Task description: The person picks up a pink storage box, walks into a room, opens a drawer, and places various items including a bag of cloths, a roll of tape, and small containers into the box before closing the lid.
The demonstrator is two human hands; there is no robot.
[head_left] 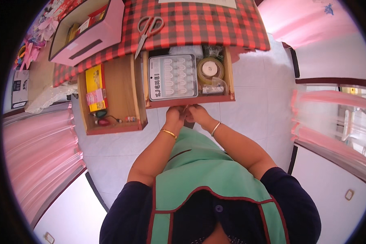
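Left hand (175, 115) and right hand (196, 113): close together, fingers curled; cannot tell whether either pinches anything. Open drawer (217, 98): just beyond them, containing plastic case (173, 77), white spool (210, 68). Scissors (145, 35): farther, on checked tablecloth (203, 29).

The counter (199, 26), covered in red-and-black checks, bears scissors (145, 34) near its front edge, an open-topped pink box (114, 34) at left and a white sheet (203, 2) at the far side. Pink curtains (44, 142) and white cabinet doors (333, 175) flank the pale tiled floor (256, 110).
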